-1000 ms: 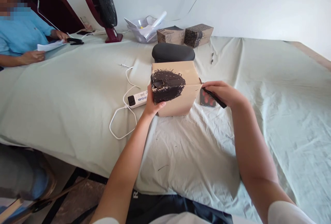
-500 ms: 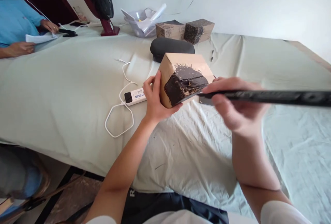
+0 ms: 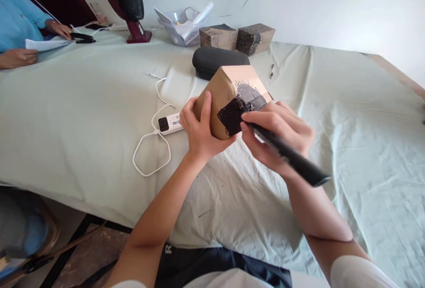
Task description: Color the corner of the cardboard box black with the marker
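Note:
My left hand grips a brown cardboard box by its left side and lower edge, holding it tilted above the cloth. A patch of black ink covers part of two faces around one edge. My right hand is closed around a thick black marker. The marker's front end is at the inked patch, its tip hidden by my fingers, while the back end points down to the right. Just left of my left hand lies a white power bank with a white cable.
Behind the box sits a black hard case. Farther back stand two scribbled cardboard boxes, a clear plastic basket and a fan. A small pen lies on the tablecloth. At left, a person holds paper.
The box has turned so that more of its left side faces me. My right hand has moved left, and the marker has swung from nearly level to slanting down to the right.

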Available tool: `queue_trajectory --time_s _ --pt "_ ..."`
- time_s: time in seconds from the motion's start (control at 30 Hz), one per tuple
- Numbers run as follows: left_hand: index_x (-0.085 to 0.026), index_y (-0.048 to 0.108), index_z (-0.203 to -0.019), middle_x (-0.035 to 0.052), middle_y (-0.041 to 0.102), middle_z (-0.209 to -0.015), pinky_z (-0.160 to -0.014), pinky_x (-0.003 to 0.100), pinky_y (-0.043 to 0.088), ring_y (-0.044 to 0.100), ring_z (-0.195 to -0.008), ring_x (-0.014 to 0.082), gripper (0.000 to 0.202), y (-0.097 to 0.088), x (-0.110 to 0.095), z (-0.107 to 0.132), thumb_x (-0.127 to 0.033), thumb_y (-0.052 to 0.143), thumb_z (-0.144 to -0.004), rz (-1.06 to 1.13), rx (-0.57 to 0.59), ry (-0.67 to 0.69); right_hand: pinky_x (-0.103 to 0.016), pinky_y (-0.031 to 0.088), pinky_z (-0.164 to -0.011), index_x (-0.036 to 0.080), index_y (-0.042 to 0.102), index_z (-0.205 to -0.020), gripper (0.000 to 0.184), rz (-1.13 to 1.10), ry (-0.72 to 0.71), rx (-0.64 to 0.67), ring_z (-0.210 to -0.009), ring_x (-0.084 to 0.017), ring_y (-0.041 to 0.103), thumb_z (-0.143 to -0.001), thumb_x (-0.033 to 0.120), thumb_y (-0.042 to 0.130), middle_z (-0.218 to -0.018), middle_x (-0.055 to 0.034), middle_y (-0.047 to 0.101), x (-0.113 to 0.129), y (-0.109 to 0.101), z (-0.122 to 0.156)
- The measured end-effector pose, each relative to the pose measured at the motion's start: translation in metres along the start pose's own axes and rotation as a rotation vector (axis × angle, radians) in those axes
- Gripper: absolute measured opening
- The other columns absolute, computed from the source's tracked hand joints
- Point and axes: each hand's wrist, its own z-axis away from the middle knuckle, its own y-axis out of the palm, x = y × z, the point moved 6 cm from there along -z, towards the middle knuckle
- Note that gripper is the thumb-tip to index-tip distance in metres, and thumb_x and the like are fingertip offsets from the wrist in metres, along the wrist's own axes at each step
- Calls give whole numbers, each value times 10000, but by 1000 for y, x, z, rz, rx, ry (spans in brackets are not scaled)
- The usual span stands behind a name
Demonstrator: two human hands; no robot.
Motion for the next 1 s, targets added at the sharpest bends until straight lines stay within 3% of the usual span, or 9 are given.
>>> queue_trajectory --time_s 0.1,0.2,0.4,0.57,0.8,0.9,1.0 --pt "-277 475 -1630 195 406 -1511 -1263 710 284 423 -1433 523 1212 2 5 2 -602 989 -581 22 21 -13 -355 538 -621 290 692 -1044 29 -69 165 -174 -659 -182 649 -1044 309 669 -835 -20 713 -12 -7 6" --pt "-289 486 -1622 177 410 -1510 -1275 691 292 399 -1467 520 1273 4 12 4 -663 1005 -521 46 30 -39 -356 583 -620 285 720 -1028 108 -150 286 -258 -686 -191 686 -1037 391 701 -863 -35 738 -25 -10 9" --pt "-305 450 -1639 163 426 -1488 -1247 654 347 428 -1432 489 1325 4 23 3 -760 971 -508 47 6 32 -349 583 -613 275 739 -962 155 -256 373 -261 -706 -197 702 -1018 419 750 -815 -33 721 -51 -3 8" --pt "-303 434 -1628 166 420 -1497 -1254 657 320 395 -1453 489 1315 7 36 3 -807 935 -522 92 36 -33 -346 575 -626 259 742 -954 200 -219 457 -237 -730 -205 722 -1042 437 709 -806 -38 719 -69 -1 15" --pt "-321 407 -1664 146 412 -1441 -1234 643 352 443 -1405 449 1222 6 36 4 -726 917 -630 176 -44 45 -309 492 -558 245 701 -1005 334 -286 464 -163 -643 -180 667 -1100 532 559 -707 -14 626 -72 2 24" --pt "-354 378 -1678 124 414 -1415 -1243 619 364 456 -1407 417 1160 9 40 5 -730 882 -704 215 -47 -9 -305 505 -537 247 698 -974 308 -357 411 -199 -594 -168 639 -1048 540 640 -725 -18 668 -61 2 23" --pt "-374 368 -1684 116 412 -1417 -1258 602 368 461 -1419 408 1178 12 43 7 -778 873 -698 244 -35 -86 -287 519 -536 242 715 -947 195 -396 243 -94 -559 -147 626 -989 432 728 -741 -15 721 -39 10 16"
